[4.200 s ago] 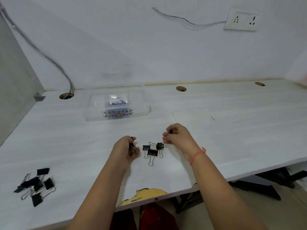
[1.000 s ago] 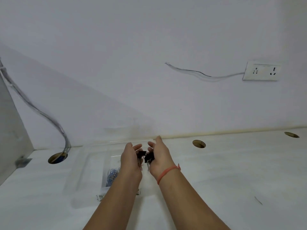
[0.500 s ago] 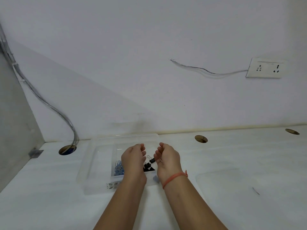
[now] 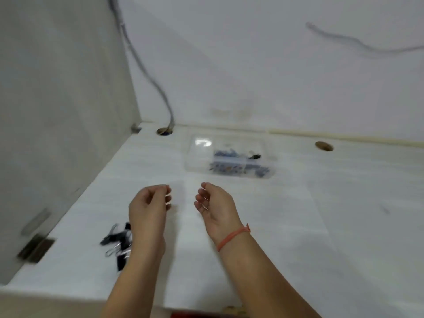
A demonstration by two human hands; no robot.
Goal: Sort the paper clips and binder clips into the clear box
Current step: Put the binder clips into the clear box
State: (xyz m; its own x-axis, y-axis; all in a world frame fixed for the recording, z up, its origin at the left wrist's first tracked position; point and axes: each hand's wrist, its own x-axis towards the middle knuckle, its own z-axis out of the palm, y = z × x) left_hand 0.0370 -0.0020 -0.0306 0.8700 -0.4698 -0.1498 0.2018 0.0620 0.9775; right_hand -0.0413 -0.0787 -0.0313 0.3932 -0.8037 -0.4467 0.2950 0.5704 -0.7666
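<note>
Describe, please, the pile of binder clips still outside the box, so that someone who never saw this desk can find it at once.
Start at the grey side panel on the left of the white desk, then come toward the desk's near edge. The loose binder clips lie there, partly hidden behind the left hand. They are black with silver wire handles and lie on the bare desk, unlike the clips inside the clear box farther back.

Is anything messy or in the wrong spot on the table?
Yes. A jumbled pile of black binder clips with silver handles lies on the white table by the left hand, outside the clear plastic box. Both hands look empty.
</note>
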